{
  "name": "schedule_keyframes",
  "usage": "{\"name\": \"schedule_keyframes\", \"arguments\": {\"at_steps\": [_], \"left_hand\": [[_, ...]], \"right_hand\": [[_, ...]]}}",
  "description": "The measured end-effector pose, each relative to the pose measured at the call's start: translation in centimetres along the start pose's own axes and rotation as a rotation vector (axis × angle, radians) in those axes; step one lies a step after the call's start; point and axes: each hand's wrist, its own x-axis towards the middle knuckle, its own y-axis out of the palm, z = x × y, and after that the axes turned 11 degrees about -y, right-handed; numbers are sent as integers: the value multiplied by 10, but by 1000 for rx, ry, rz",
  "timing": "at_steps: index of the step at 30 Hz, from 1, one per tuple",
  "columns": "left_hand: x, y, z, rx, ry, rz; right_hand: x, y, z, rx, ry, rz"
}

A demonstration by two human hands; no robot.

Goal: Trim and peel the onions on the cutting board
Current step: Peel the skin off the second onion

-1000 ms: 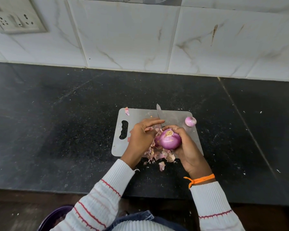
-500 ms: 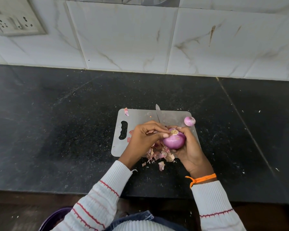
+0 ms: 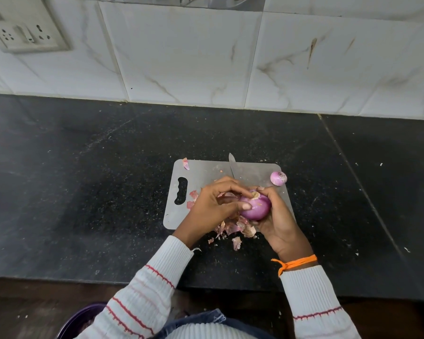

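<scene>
- The onion point(image 3: 255, 206) is cradled in the right hand point(image 3: 277, 216) just above the board point(image 3: 206, 172), root end up, probably so that skin can be reached from the top.
- The left hand point(image 3: 213, 206) is curled against the onion, thumb and fingertips pinching at its skin near the root.
- Peels point(image 3: 233, 228) are heaped under the hands, where they drop.
- The knife point(image 3: 233, 168) is laid on the board, unneeded for peeling.
- A small onion point(image 3: 278, 178) sits at the board's far right corner, seemingly peeled.

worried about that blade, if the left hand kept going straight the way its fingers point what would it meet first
Probably the onion: the left hand already touches it, fingers aimed right. The knife lies farther back, off that line, though depth is unclear.
</scene>
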Motion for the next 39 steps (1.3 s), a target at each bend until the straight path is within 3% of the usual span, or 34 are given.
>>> {"name": "schedule_keyframes", "arguments": {"at_steps": [10, 14, 19, 25, 28, 33, 35, 39], "left_hand": [[4, 4, -6, 236, -32, -386], [1, 5, -6, 259, 35, -264], [-1, 6, -1, 93, 64, -66], [-1, 13, 3, 213, 38, -187], [2, 17, 3, 363, 26, -351], [0, 11, 4, 237, -81, -494], [-1, 8, 5, 225, -123, -472], [-2, 10, 1, 137, -174, -252]], "right_hand": [[0, 2, -7, -120, -71, -12], [-1, 4, -6, -155, -101, -86], [-1, 2, -9, -255, -109, -60], [0, 0, -11, -351, -121, -58], [-1, 1, -12, -376, -132, -43], [0, 0, -13, -354, -150, -45], [1, -1, -13, -334, -172, -15], [2, 0, -16, -326, -197, 37]]}}
